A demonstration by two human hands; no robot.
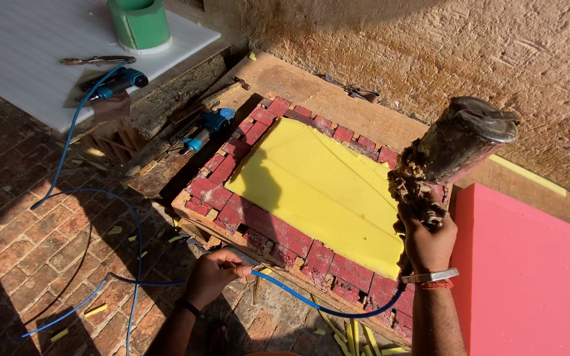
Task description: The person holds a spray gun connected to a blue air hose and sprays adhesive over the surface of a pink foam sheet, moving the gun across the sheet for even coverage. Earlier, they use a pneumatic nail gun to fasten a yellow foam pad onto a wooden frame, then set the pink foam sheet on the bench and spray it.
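Right hand [427, 240] grips glue-caked spray gun [453, 148] by its handle above the frame's [268, 227] right edge, cup-heavy and crusty, likely top-heavy and stiff; left hand [214, 275] pinches the limp blue hose [324, 306] near the frame's front.

A rough plastered wall [443, 46] is seen along the top right. The floor [14, 217] is laid in red brick and is crossed by hard shadows under strong sunlight. A wooden counter [311, 92] is set against the wall.
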